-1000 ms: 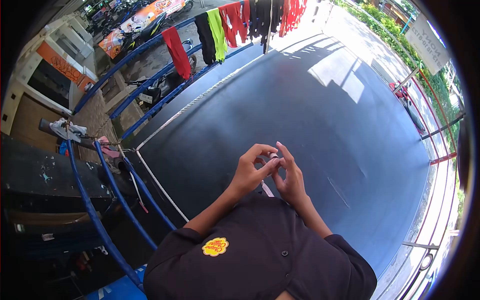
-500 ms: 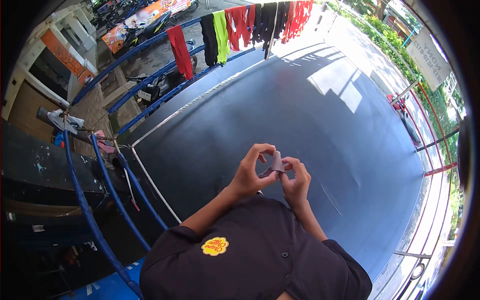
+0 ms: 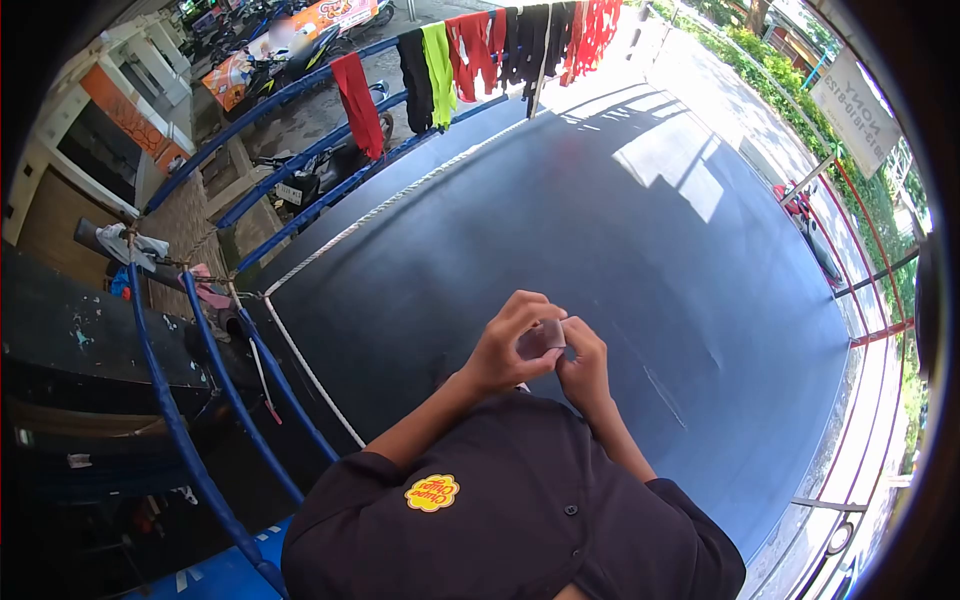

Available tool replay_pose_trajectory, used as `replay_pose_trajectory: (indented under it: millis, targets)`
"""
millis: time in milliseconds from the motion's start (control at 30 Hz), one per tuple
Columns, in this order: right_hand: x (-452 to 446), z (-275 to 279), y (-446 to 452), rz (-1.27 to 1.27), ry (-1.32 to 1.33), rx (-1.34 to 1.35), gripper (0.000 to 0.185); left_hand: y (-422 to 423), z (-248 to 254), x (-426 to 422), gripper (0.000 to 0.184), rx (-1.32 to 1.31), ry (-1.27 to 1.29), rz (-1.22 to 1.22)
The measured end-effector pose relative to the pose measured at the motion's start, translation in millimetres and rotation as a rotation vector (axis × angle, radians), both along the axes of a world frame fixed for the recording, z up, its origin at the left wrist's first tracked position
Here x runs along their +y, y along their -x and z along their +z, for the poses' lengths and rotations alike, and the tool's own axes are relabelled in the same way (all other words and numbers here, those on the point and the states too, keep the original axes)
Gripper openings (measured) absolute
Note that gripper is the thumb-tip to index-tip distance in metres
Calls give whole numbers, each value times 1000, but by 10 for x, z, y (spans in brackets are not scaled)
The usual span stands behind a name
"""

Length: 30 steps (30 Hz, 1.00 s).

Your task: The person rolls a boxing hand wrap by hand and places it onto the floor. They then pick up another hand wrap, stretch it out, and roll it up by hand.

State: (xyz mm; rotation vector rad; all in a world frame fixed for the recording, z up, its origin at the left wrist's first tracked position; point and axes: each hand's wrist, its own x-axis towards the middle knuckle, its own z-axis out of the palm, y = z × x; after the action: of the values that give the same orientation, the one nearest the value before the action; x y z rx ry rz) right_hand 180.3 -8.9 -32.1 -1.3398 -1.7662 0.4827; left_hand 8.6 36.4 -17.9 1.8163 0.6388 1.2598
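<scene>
A small grey-brown sheet (image 3: 542,338), thin and folded or curled, is held up in front of my chest; whether it is paper or cloth I cannot tell. My left hand (image 3: 503,345) grips its left side, with thumb below and bent fingers above. On the other side, my right hand (image 3: 584,366) pinches its right edge between thumb and fingers. Both hands are close together over the dark mat, and parts of the sheet are hidden behind the fingers.
Around me lies the dark mat floor (image 3: 470,240) of a ring, edged by a white rope (image 3: 385,206). Blue ropes (image 3: 170,420) run along the left. Red, black and lime hand wraps (image 3: 439,75) hang over the far ropes. Red ropes (image 3: 880,335) stand at the right.
The sheet has turned from an upright, cone-like shape to a lower, flatter one. My left fingers have curled over it, and my right hand has lowered slightly and moved inward.
</scene>
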Motion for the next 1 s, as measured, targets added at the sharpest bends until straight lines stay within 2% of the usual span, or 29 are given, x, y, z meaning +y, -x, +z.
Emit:
replay_pose_trajectory:
  millis: [33, 100, 133, 200, 300, 367, 433, 500, 533, 600, 700, 767, 800, 867, 1000]
  targets:
    - [-14, 12, 11, -1, -4, 1, 28, -21, -18, -10, 46, 62, -9, 2]
    - [-66, 55, 64, 10, 274, 436, 23, -36, -19, -17, 39, 126, -22, 10]
    - [-73, 35, 56, 15, 271, 438, 23, -35, -13, -18, 35, 173, -81, 35]
    - [-67, -56, 7, 26, 421, 673, 23, -37, -1, -11, 31, 223, -144, 64]
    - [-88, -224, -147, 120, 536, 737, 25, -51, -42, -27, 30, 192, -178, 89]
    - [-108, -332, -224, 157, 572, 730, 25, -51, -164, -7, 28, 107, -89, -67]
    - [-122, -309, -217, 193, 605, 720, 26, -45, -161, -23, 29, 107, -77, -60]
    - [-135, -256, -159, 205, 595, 885, 28, -44, -163, -33, 29, 107, -69, -52]
    - [-144, -211, -147, 208, 591, 884, 28, -52, -172, -42, 29, 87, -12, -72]
    - [-159, -141, -140, 273, 658, 1112, 31, -67, -141, -69, 30, 66, 43, -90]
    - [-186, -176, -193, 318, 681, 1082, 34, -84, -70, -104, 30, 72, 130, -91]
    - [-214, -241, -195, 273, 684, 1052, 35, -101, -123, -92, 26, 156, -104, 22]
    - [-227, -283, -198, 224, 686, 1021, 36, -88, -136, -93, 26, 157, -106, 24]
    - [-250, -395, -242, 216, 699, 1006, 37, -64, -164, -98, 25, 147, 70, -68]
    - [-263, -319, -235, 202, 695, 1029, 38, -89, -199, -99, 25, 148, -18, -68]
